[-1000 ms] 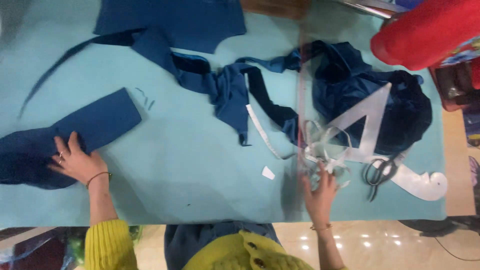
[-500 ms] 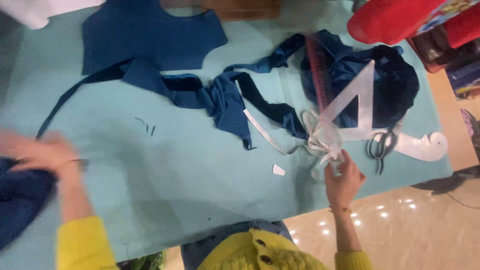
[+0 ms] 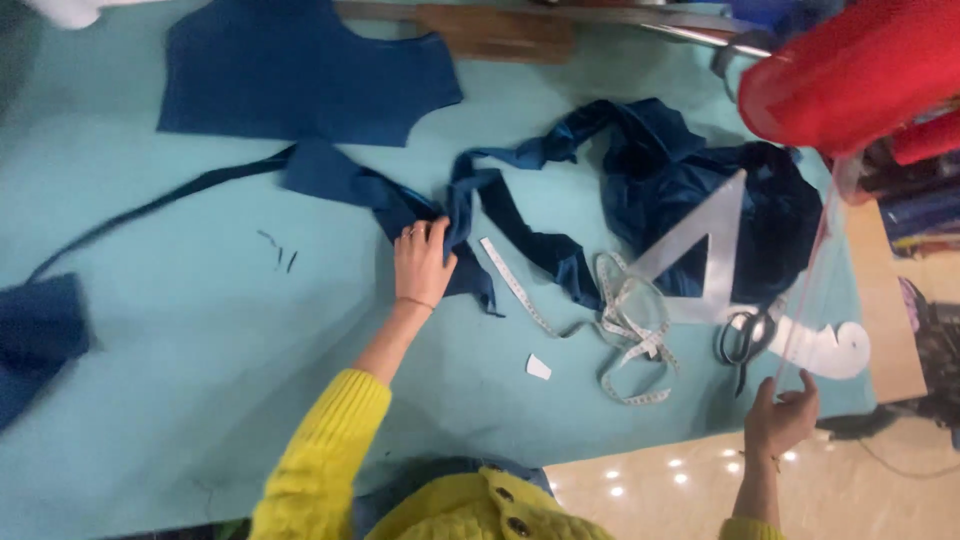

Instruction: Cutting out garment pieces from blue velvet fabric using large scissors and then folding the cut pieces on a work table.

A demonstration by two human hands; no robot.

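left hand [image 3: 422,262]: flat and open, pressing on the blue cloth strip [image 3: 470,215]
strip: runs up and right from it
right hand [image 3: 783,415]: pinching the clear long ruler [image 3: 810,290], well apart at the table edge

My view cuts the folded navy fabric piece [image 3: 40,335] at the left edge. The clear ruler [image 3: 812,280] is almost invisible, and the scissors [image 3: 745,340] seem partly hidden beneath it.
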